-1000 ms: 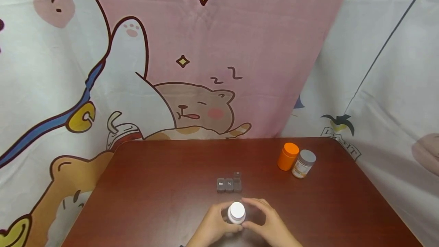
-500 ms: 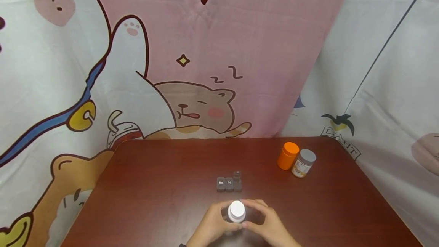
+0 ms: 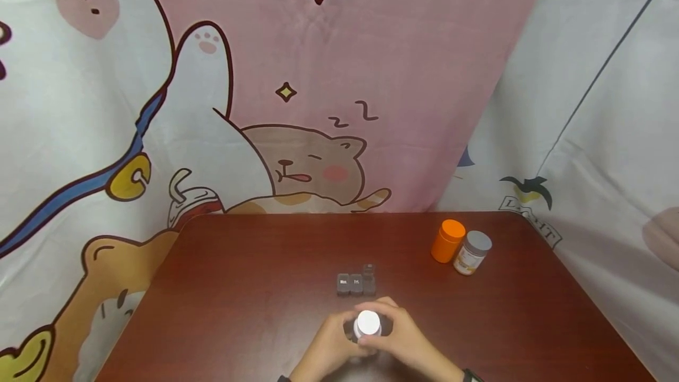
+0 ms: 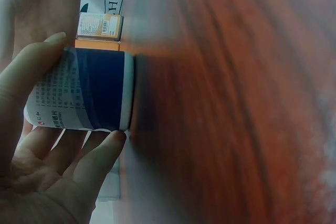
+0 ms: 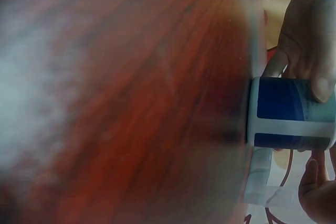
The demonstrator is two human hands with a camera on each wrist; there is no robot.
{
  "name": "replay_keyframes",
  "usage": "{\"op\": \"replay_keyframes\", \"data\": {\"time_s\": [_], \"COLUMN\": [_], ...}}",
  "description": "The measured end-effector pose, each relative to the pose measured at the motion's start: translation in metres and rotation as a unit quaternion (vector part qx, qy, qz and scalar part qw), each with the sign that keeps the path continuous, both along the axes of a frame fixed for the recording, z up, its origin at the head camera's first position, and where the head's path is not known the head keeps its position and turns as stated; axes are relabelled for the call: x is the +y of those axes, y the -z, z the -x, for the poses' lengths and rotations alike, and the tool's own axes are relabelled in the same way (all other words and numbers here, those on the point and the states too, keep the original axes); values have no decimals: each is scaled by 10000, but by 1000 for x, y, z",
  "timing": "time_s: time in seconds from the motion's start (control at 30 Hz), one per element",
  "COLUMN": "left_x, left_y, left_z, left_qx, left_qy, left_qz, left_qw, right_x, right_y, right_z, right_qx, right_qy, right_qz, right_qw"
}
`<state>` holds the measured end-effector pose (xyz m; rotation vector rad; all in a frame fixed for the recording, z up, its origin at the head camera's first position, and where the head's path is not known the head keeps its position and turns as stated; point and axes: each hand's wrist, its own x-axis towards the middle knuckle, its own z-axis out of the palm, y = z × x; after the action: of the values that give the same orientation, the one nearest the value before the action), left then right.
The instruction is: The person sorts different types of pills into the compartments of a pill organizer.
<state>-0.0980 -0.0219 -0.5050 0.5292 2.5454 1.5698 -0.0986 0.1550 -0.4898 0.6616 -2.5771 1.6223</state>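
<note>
A white pill bottle (image 3: pixel 368 324) with a white cap stands upright at the front of the table. Its white and navy label (image 4: pixel 102 90) shows in the left wrist view, base right at the tabletop. My left hand (image 3: pixel 333 341) grips the bottle's left side, thumb on the near side. From the right, my right hand (image 3: pixel 400 335) curls thumb and index finger around the cap area. Just beyond the hands lies a small grey pill organizer (image 3: pixel 356 285) with lids marked "Mon." and "Fri."; its rightmost lid is flipped back.
An orange bottle (image 3: pixel 448 241) and a white jar with a grey lid (image 3: pixel 472 253) stand side by side at the back right of the brown table (image 3: pixel 254 276). Behind the table hangs a cartoon-printed cloth (image 3: pixel 403 63).
My right hand has moved left, and its thumb and index finger have closed in around the cap. The left hand and bottle hold their place; the head view has shifted slightly.
</note>
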Motion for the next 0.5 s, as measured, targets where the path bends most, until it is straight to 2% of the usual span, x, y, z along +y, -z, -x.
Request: {"op": "replay_keyframes", "data": {"time_s": [0.23,0.4,0.5], "left_x": [0,1,2], "left_y": [0,0,-1], "left_z": [0,1,2], "left_qx": [-74,-231,-254], "left_qy": [-31,-9,44], "left_qz": [-29,-21,-97], "left_qw": [10000,9997,9996], "right_x": [-2,5,13], "right_y": [0,2,1], "right_z": [1,0,-2], "right_qx": [-44,343,546], "right_qy": [-10,-190,-73], "right_qz": [14,-57,-98], "right_qw": [10000,9992,9984]}}
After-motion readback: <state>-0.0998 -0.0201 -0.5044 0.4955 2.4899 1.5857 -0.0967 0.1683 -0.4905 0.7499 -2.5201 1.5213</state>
